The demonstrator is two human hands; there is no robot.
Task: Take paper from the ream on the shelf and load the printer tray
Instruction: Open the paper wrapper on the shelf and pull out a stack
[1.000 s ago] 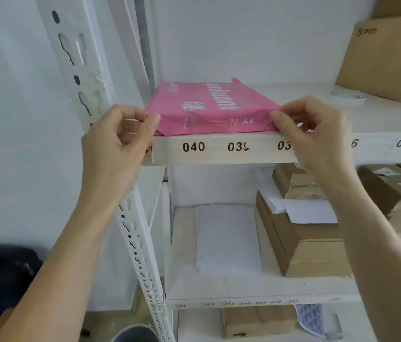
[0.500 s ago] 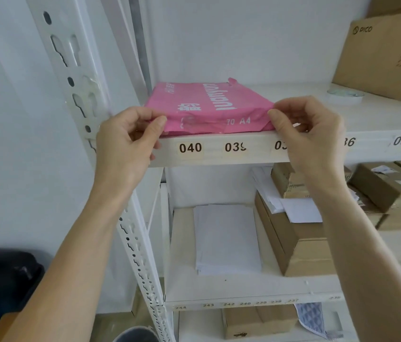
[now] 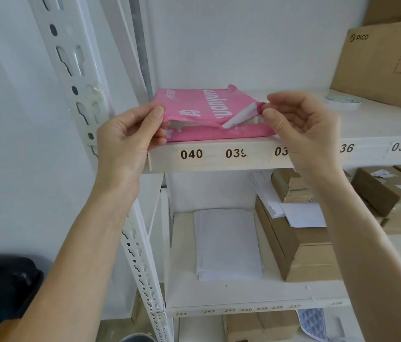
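Pink-wrapped ream of A4 paper [image 3: 209, 114] lying flat on the white shelf [image 3: 219, 156], at its front left corner, just above the labels 040 and 039. Front flap of the wrapper [image 3: 240, 117] peeled up and torn, white underside showing. Left hand [image 3: 128, 141] at the ream's near left corner, thumb on top and fingers [image 3: 162, 140] curled under, pinching the wrapper edge. Right hand [image 3: 300, 129] at the near right corner, thumb and forefinger closed on the lifted flap, other fingers loosely curled. Further right on the same shelf, a roll of tape [image 3: 343, 101] and a brown PICO carton [image 3: 386, 62]. On the shelf below, a loose stack of white sheets [image 3: 227, 243] beside cardboard boxes [image 3: 300, 245].
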